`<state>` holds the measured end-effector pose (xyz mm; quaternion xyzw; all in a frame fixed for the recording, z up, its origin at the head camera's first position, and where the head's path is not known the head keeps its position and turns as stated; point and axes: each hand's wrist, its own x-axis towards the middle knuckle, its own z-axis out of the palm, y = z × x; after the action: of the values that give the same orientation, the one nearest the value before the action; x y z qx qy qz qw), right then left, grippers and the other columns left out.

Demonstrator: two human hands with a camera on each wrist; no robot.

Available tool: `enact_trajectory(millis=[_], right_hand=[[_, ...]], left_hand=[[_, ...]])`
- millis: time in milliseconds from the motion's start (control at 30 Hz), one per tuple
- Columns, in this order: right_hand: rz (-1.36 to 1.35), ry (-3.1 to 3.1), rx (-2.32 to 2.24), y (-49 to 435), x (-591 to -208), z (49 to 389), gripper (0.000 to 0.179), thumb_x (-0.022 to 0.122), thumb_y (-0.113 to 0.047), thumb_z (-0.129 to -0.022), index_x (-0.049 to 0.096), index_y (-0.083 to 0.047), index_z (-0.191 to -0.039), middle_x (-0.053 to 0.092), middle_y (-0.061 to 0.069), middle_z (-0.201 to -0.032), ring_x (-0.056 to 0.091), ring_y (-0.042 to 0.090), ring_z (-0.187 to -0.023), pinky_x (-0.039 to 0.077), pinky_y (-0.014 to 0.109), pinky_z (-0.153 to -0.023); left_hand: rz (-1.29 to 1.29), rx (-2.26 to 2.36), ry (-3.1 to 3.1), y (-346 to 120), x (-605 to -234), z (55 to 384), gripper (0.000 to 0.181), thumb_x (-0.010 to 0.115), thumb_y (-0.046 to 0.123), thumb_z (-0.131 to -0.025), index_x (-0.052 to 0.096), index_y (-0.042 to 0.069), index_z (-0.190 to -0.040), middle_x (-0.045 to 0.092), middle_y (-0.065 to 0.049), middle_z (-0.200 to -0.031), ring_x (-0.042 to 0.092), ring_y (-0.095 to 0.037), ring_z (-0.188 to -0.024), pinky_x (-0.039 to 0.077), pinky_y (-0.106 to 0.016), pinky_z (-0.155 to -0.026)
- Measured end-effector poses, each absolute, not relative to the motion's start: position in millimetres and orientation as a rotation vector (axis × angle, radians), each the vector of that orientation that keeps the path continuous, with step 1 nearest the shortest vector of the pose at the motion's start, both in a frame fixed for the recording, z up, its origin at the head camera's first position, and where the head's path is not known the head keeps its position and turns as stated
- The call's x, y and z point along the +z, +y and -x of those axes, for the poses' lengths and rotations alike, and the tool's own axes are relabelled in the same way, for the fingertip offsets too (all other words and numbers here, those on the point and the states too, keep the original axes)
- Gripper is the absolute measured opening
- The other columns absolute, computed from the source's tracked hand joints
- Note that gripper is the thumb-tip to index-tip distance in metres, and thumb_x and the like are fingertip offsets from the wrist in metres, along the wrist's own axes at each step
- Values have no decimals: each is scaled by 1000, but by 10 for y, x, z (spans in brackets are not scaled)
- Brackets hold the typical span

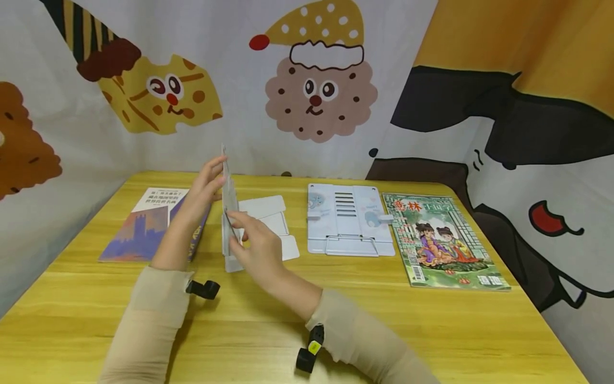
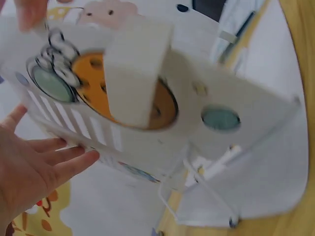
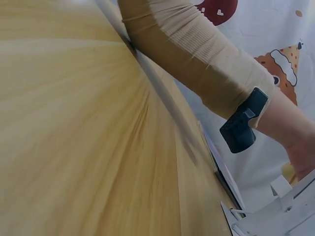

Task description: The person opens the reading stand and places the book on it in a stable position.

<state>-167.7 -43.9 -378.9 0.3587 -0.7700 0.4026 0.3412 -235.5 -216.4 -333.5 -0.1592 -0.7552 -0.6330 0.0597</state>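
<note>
A white book stand (image 1: 228,192) with a slotted panel rises nearly edge-on from the table, its orange and green prints showing in the left wrist view. Spread, straight fingers of my left hand (image 2: 34,169) touch the slotted side; in the head view that hand (image 1: 201,192) is at the upper part. Lower down, my right hand (image 1: 261,250) pinches a thin edge of the stand between thumb and fingers. A pale block-like piece (image 2: 133,73) juts from the printed face, and a wire foot (image 2: 197,172) hangs below it. Flat white panels (image 1: 268,205) lie right beside the stand.
A second book stand (image 1: 350,218) lies flat at centre right, beside a green illustrated magazine (image 1: 446,240). At the left is a purple book (image 1: 141,229), partly behind my left arm. A printed curtain (image 1: 192,149) hangs behind the table (image 1: 259,341).
</note>
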Motion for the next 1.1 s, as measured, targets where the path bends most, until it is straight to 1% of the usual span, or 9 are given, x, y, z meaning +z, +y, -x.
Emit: enact_trajectory(millis=[100,200,300,433,633,733,900,1000,1100], right_hand=[[-917,-2005,1035,-483,-3785,1670,50,72,-1,-80,52,-11,-124,70,5,-95,60,14,-65,36,6,-57],[-913,-2012,1037,-495,-3779,1668,49,74,-3,-80,53,-11,-124,70,5,-96,60,13,-65,36,6,-57],[-934,-2025,1059,-463,-3779,1679,49,76,-5,-80,55,-12,-125,70,4,-98,59,11,-65,36,6,-55],[-974,-2069,1095,-360,-3787,1729,48,78,-10,-81,58,-12,-124,71,1,-100,57,8,-66,35,8,-52],[-923,-2217,1152,-101,-3864,1881,37,76,-13,-84,64,-11,-119,71,-1,-96,56,6,-65,38,14,-47],[-846,-2349,1149,54,-3938,1983,30,75,-16,-85,68,-14,-113,70,-5,-91,54,5,-62,39,18,-47],[-741,-2629,1047,282,-4051,2136,23,76,-21,-83,71,-16,-106,65,-8,-81,50,4,-58,40,22,-49],[-720,-2761,964,373,-4093,2206,24,76,-23,-84,71,-16,-106,66,-7,-85,52,6,-62,41,24,-53],[-732,-2845,916,420,-4116,2253,24,75,-25,-84,71,-17,-106,67,-6,-92,57,9,-71,44,25,-59]], left_hand=[[520,-1879,-2323,-2175,-3292,2308,56,45,27,-98,28,13,-150,18,-15,-156,23,-42,-137,24,-68,-100],[522,-1873,-2348,-2181,-3254,2280,55,48,24,-96,33,14,-147,20,-15,-155,21,-42,-138,22,-69,-99],[515,-1878,-2362,-2190,-3240,2274,54,49,22,-95,35,16,-147,20,-16,-155,22,-41,-137,23,-69,-98],[516,-1875,-2374,-2188,-3240,2289,55,48,23,-95,33,17,-148,19,-16,-155,21,-41,-137,23,-69,-98],[501,-1894,-2372,-2187,-3272,2303,56,46,22,-94,32,17,-149,17,-19,-155,18,-43,-137,17,-71,-99],[502,-1915,-2372,-2185,-3279,2313,56,45,21,-94,33,18,-149,16,-18,-156,15,-42,-139,13,-72,-101],[505,-1930,-2398,-2175,-3274,2326,54,44,22,-95,34,21,-149,14,-15,-157,11,-36,-141,9,-70,-103],[521,-1934,-2399,-2174,-3277,2338,54,44,21,-96,35,21,-149,14,-15,-157,10,-35,-142,7,-70,-104],[540,-1954,-2383,-2175,-3279,2349,54,44,20,-95,35,20,-149,14,-15,-157,10,-34,-142,5,-68,-105]])
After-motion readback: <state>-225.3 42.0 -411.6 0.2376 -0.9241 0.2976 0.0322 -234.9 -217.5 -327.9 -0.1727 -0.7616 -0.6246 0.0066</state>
